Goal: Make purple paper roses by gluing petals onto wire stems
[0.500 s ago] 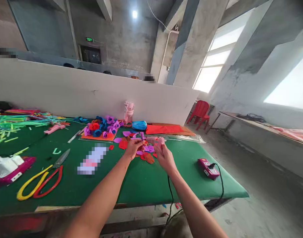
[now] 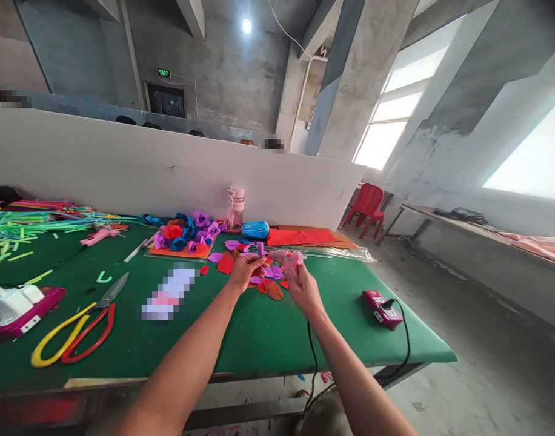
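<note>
Now the right hand (image 2: 304, 289) curls around a pink glue gun (image 2: 296, 259). Beside that gun, the left hand (image 2: 243, 274) pinches a purple piece (image 2: 260, 249).

1. On the flat green surface (image 2: 254, 339), the yellow-and-red-handled metal scissors (image 2: 99, 304) lie left of the flat purple-and-red petals (image 2: 226, 263).
2. Behind these petals lies the small blue pouch (image 2: 255, 229).
3. The pink cylindrical bottle (image 2: 236, 209) stands left of the pouch, before the long white partition (image 2: 177, 163).

Mid-frame, the left hand (image 2: 247, 272) pinches a purple piece (image 2: 260, 249), the right hand (image 2: 303, 287) grips a pink glue gun (image 2: 285, 257); scissors (image 2: 102, 303) lie lower left
</note>
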Tool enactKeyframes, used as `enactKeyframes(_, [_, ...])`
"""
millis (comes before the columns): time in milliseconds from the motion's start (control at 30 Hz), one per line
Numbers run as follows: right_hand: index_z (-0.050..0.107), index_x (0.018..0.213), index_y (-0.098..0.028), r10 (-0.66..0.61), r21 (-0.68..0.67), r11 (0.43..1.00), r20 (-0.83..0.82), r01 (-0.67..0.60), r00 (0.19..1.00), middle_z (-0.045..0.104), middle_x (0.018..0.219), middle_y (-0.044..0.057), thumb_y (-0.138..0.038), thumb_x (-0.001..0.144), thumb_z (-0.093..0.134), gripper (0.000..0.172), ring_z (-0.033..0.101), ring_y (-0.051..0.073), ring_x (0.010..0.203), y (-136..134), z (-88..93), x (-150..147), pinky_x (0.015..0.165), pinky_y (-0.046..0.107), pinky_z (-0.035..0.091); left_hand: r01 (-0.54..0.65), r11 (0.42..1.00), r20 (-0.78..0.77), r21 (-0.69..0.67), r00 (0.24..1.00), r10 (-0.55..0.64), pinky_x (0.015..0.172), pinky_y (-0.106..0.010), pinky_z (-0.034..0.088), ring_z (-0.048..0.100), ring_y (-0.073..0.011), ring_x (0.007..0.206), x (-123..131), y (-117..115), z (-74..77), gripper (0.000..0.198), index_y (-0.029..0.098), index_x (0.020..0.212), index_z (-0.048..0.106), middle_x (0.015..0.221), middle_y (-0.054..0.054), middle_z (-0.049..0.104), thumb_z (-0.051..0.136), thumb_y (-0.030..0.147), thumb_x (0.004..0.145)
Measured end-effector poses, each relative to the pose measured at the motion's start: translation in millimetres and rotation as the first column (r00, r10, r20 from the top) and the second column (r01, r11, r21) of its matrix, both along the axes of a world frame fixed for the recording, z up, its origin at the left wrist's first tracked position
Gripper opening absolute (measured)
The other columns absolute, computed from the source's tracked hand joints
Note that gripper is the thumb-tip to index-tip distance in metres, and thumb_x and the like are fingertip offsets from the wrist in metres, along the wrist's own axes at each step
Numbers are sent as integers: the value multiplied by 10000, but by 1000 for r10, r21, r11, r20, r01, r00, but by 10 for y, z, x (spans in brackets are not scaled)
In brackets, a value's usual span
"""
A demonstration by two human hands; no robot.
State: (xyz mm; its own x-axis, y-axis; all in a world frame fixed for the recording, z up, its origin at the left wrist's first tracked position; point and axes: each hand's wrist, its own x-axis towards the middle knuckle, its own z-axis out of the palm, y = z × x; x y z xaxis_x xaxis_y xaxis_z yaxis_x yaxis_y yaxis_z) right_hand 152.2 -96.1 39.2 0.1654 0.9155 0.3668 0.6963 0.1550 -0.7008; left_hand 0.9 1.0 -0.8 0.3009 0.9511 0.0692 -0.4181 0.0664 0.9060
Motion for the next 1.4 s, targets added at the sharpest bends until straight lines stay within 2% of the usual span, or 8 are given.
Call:
enactKeyframes(167, [512,1161,-163,-11,-22,1000,-29,10,1000,689,816,66,-429,860,402,416,603,192,667,32,-22,10,569,257,408,7,1000,4,10,1000,-7,474,-225,462,554,-84,483,1,2,-7,324,91,741,649,660,-54,667,787,341,590])
enactKeyframes(400, [527,1112,-167,62,6,998,-75,-61,995,678,779,48,-423,858,408,380,591,173,642,-13,-7,-9,558,245,407,3,1000,-4,19,1000,-3,481,-236,471,558,-86,483,3,13,-15,317,98,754,653,664,-43,657,783,338,593])
enactKeyframes(633, [542,1110,-174,-12,-19,1000,-81,10,997,663,752,39,-427,856,405,384,566,169,602,6,-25,19,538,248,395,2,1000,-13,18,1000,-2,477,-229,470,557,-86,485,5,-1,-3,306,94,733,642,665,-58,662,777,337,605])
enactKeyframes(833, [535,1118,-167,22,-19,1000,-78,-23,997,676,809,56,-417,852,410,386,587,173,654,-6,-13,-26,568,248,407,1,1000,7,11,1000,-1,472,-230,467,551,-84,479,2,12,-16,316,98,742,644,652,-41,651,785,337,590])
enactKeyframes(1133, [553,1093,-164,24,-11,1000,-92,-25,995,653,722,39,-438,851,406,394,552,167,577,-7,-13,-10,526,250,392,3,1000,-12,17,1000,-2,484,-238,463,552,-89,491,8,11,-26,308,99,735,651,659,-48,656,779,343,596])
enactKeyframes(1400, [555,1067,-185,38,-7,999,-140,-39,989,678,762,38,-419,836,439,349,595,170,634,-19,-45,-17,558,253,420,6,1000,-15,14,1000,-5,483,-236,461,550,-90,488,7,17,-30,305,104,729,650,650,-45,652,776,349,598])
